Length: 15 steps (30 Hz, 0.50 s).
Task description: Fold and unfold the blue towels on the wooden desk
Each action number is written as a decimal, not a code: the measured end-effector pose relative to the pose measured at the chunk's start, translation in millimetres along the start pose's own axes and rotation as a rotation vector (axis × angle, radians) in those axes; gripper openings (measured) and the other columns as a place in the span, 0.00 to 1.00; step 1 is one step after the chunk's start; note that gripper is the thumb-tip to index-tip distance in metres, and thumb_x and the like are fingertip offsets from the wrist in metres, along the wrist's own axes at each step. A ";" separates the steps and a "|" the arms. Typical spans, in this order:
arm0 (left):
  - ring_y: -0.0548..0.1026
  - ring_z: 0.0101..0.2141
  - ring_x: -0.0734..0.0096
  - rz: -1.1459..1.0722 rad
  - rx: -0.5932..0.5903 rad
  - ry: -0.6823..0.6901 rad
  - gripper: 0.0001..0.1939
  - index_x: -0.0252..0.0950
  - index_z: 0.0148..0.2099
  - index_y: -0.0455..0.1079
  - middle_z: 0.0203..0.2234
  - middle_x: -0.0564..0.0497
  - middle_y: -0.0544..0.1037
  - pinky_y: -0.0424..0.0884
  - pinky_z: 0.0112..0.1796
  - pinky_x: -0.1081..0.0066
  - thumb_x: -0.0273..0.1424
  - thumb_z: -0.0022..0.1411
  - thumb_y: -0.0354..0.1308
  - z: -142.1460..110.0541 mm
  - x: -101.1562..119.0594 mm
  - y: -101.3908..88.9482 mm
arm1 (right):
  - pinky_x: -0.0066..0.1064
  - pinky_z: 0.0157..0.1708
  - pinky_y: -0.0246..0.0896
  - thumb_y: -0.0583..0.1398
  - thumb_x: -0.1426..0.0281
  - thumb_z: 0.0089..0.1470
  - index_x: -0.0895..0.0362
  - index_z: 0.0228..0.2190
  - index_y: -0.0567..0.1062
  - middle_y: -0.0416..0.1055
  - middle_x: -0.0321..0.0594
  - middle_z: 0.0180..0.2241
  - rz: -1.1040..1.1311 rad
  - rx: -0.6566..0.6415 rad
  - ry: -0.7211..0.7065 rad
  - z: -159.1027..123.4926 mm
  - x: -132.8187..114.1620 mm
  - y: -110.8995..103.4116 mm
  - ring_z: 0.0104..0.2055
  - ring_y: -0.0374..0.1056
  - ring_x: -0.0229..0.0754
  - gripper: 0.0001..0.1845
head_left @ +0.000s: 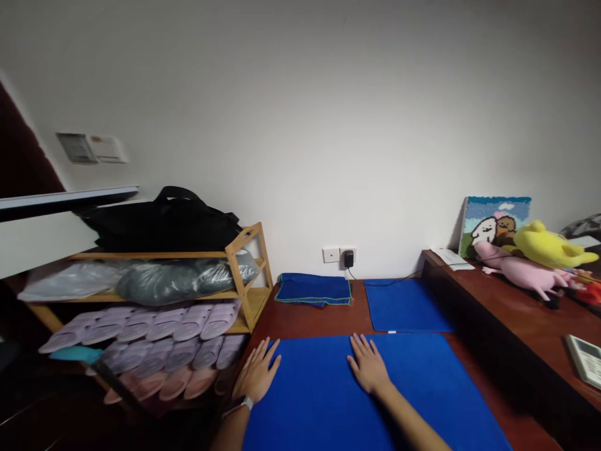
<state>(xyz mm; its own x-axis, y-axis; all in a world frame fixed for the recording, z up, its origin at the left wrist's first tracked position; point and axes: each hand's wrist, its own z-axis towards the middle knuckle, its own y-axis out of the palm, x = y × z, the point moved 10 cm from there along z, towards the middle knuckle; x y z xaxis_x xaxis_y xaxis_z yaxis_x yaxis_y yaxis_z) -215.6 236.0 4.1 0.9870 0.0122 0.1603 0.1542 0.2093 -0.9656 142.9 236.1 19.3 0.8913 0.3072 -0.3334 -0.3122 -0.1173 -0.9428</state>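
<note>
A large blue cloth [319,401] is spread flat over the reddish-brown table [300,321]. At the cloth's left edge lies my left hand [258,373], palm down with the fingers stretched out; a watch is on that wrist. My right hand [369,366] rests flat on the cloth near its far edge, fingers extended. Neither hand holds anything. Behind them, a folded blue cloth with a green border [313,290] lies at the far left against the wall. To its right is a smaller flat blue cloth [406,307] with a small white tag.
On the left, a wooden rack [253,275] carries slippers [188,322], plastic-wrapped bundles and a black bag [164,219]. A plug [349,258] with a cable sits in the wall socket. A raised brown ledge [511,300] at right holds plush toys [516,269] and a calculator [586,358].
</note>
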 end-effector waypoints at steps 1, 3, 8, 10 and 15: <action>0.58 0.72 0.57 0.000 0.002 0.001 0.31 0.44 0.73 0.61 0.73 0.46 0.61 0.55 0.69 0.52 0.46 0.73 0.44 0.7 -0.3 0.2 | 0.48 0.75 0.33 0.41 0.52 0.70 0.54 0.73 0.52 0.45 0.37 0.75 -0.014 0.016 0.038 -8.1 25.2 -5.7 0.77 0.38 0.47 0.37; 0.58 0.72 0.57 -0.003 -0.003 -0.002 0.32 0.44 0.73 0.61 0.73 0.47 0.61 0.55 0.69 0.52 0.47 0.72 0.44 2.3 -1.6 1.3 | 0.49 0.75 0.33 0.41 0.52 0.70 0.53 0.73 0.53 0.47 0.37 0.74 -0.048 0.045 0.121 -25.4 80.2 -18.0 0.77 0.39 0.47 0.37; 0.57 0.72 0.58 -0.002 -0.013 -0.004 0.32 0.43 0.73 0.60 0.73 0.46 0.61 0.54 0.70 0.52 0.47 0.72 0.44 5.3 -4.7 3.0 | 0.50 0.74 0.36 0.42 0.54 0.68 0.54 0.73 0.54 0.48 0.39 0.75 -0.168 0.081 0.381 -62.9 217.3 -46.9 0.77 0.41 0.51 0.38; 0.57 0.72 0.58 0.011 -0.017 0.001 0.33 0.43 0.73 0.60 0.73 0.46 0.60 0.54 0.70 0.53 0.47 0.72 0.44 5.7 -4.8 3.1 | 0.49 0.73 0.37 0.42 0.54 0.67 0.56 0.73 0.53 0.47 0.41 0.75 -0.193 0.090 0.473 -73.1 257.1 -53.6 0.77 0.41 0.50 0.39; 0.56 0.72 0.58 0.035 -0.040 -0.012 0.33 0.42 0.74 0.59 0.73 0.45 0.59 0.54 0.70 0.54 0.48 0.72 0.43 5.2 -5.4 3.5 | 0.47 0.74 0.36 0.40 0.54 0.67 0.56 0.74 0.49 0.44 0.41 0.76 -0.202 0.087 0.556 -81.9 295.3 -49.8 0.77 0.40 0.48 0.39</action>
<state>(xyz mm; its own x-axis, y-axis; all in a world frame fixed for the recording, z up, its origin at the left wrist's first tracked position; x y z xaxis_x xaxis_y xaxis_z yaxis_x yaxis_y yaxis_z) -220.6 241.7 1.0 0.9912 0.0312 0.1285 0.1215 0.1692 -0.9781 448.6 255.3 -31.5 0.9670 -0.2273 -0.1148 -0.1233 -0.0235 -0.9921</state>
